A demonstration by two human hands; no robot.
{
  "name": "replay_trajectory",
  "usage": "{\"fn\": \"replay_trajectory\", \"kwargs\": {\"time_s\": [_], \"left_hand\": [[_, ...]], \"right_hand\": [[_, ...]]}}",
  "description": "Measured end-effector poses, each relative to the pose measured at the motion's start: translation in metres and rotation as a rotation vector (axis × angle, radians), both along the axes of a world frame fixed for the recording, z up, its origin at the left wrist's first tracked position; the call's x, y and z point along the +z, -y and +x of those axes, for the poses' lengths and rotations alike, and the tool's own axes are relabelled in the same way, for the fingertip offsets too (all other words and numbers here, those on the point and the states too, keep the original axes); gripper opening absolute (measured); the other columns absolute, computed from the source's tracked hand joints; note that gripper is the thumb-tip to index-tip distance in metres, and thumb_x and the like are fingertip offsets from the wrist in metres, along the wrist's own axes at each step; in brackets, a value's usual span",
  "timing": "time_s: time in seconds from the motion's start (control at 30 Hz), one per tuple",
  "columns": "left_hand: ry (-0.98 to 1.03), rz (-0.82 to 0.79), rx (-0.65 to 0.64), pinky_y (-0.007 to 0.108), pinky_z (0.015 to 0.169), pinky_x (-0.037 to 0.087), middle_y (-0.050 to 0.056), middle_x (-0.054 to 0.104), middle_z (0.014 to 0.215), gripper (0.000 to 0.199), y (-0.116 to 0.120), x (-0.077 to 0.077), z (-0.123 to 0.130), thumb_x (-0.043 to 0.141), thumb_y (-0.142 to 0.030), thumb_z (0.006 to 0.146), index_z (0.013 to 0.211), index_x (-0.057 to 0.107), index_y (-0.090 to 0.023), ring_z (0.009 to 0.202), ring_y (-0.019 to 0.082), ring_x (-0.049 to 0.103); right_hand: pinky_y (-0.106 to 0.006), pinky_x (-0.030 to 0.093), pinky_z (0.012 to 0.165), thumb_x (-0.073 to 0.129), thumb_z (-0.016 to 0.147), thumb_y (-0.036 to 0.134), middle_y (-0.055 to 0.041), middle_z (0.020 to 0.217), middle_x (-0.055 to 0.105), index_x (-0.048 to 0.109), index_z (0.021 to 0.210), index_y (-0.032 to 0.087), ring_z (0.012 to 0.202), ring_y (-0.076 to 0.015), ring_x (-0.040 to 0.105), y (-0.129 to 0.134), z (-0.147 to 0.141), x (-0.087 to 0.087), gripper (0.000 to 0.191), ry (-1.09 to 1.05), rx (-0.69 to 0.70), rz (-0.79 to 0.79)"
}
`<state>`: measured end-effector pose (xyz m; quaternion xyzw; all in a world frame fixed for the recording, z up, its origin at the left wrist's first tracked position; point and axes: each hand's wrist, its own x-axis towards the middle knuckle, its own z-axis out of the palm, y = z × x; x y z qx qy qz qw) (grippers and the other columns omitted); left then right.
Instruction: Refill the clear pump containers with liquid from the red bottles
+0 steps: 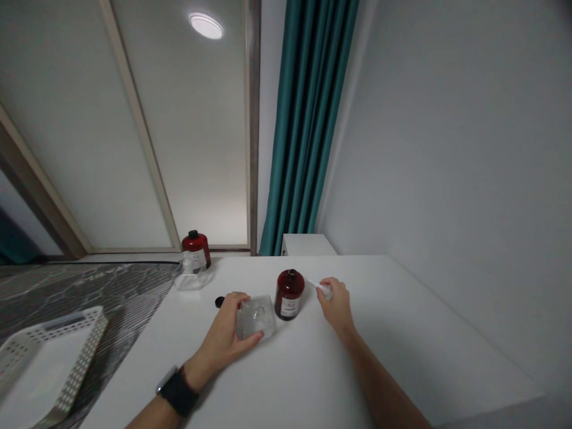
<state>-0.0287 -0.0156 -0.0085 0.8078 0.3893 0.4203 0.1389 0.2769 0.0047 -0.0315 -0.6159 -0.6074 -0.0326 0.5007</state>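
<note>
My left hand (230, 328) grips a clear plastic package (255, 317) by its sides, thumb at the near edge and fingers at the far edge. Just right of it, a dark red bottle (289, 295) with a white label stands upright on the table, its neck uncapped. A small black cap (219, 302) lies beyond my left hand. Between the fingers of my right hand (336, 302) is a white piece with a thin tip (325, 291); the tip points left towards the bottle's shoulder. Its exact kind is too small to tell.
On the far left of the white table (295, 369), a capped red bottle (196, 248) stands behind another clear plastic package (190, 279). A white basket (92, 339) sits lower left beside the table. Behind hangs a teal curtain (304, 119); a wall (456, 179) borders the right.
</note>
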Motion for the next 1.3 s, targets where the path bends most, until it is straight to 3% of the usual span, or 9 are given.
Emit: {"fn": "replay_trajectory", "kwargs": {"time_s": [0.27,0.6,0.73,0.87,1.0,1.13,1.3], "left_hand": [[-0.050,-0.073,-0.047,0.041,0.083,0.053,0.008,0.057,0.107,0.048,0.004,0.006,0.003,0.069,-0.024,0.071,0.114,0.049,-0.020,0.094,0.027,0.058],[-0.083,-0.085,-0.093,0.043,0.084,0.053,0.009,0.056,0.109,0.050,0.003,0.005,0.002,0.070,-0.026,0.072,0.116,0.046,-0.020,0.096,0.028,0.058],[-0.090,-0.075,-0.090,0.042,0.085,0.053,0.009,0.056,0.110,0.051,0.003,0.004,0.002,0.070,-0.025,0.073,0.118,0.046,-0.020,0.097,0.027,0.059],[-0.094,-0.087,-0.098,0.042,0.084,0.053,0.009,0.056,0.109,0.050,0.003,0.005,0.002,0.070,-0.025,0.073,0.117,0.046,-0.020,0.096,0.027,0.059],[-0.095,-0.119,-0.106,0.041,0.083,0.053,0.009,0.055,0.109,0.049,0.003,0.006,0.002,0.070,-0.025,0.074,0.116,0.046,-0.020,0.095,0.027,0.058],[-0.111,-0.151,-0.133,0.042,0.085,0.051,0.008,0.053,0.109,0.049,0.003,0.004,0.001,0.068,-0.024,0.076,0.118,0.043,-0.020,0.096,0.026,0.055],[-0.126,-0.170,-0.140,0.042,0.087,0.050,0.008,0.052,0.109,0.048,0.003,0.003,0.002,0.067,-0.024,0.076,0.117,0.042,-0.020,0.098,0.026,0.054]], "right_hand": [[-0.034,0.037,0.077,0.061,0.079,0.019,-0.0037,0.090,0.065,0.055,0.085,0.022,0.089,-0.0246,0.057,-0.013,0.016,-0.018,0.009,0.140,-0.106,-0.274],[-0.038,0.036,0.082,0.065,0.081,0.025,-0.0060,0.094,0.067,0.056,0.091,0.023,0.096,-0.0276,0.057,-0.017,0.017,-0.021,0.014,0.189,-0.119,-0.407],[-0.040,0.039,0.084,0.068,0.078,0.025,-0.0063,0.099,0.068,0.059,0.104,0.023,0.100,-0.0277,0.059,-0.014,0.026,-0.018,0.028,0.158,-0.044,-0.443],[-0.038,0.046,0.087,0.062,0.076,0.018,-0.0053,0.108,0.069,0.058,0.122,0.022,0.097,-0.0224,0.064,-0.007,0.043,-0.012,0.046,0.126,0.131,-0.474],[-0.037,0.047,0.096,0.054,0.071,0.007,-0.0080,0.122,0.068,0.058,0.128,0.020,0.107,-0.0213,0.064,0.001,0.054,-0.006,0.058,0.120,0.299,-0.475],[-0.043,0.044,0.101,0.055,0.075,0.010,-0.0084,0.123,0.068,0.063,0.125,0.021,0.112,-0.0251,0.061,0.005,0.056,-0.005,0.052,0.121,0.355,-0.461],[-0.045,0.045,0.095,0.061,0.078,0.020,-0.0092,0.113,0.071,0.065,0.118,0.021,0.104,-0.0277,0.062,0.003,0.056,-0.010,0.040,0.116,0.334,-0.449]]}}
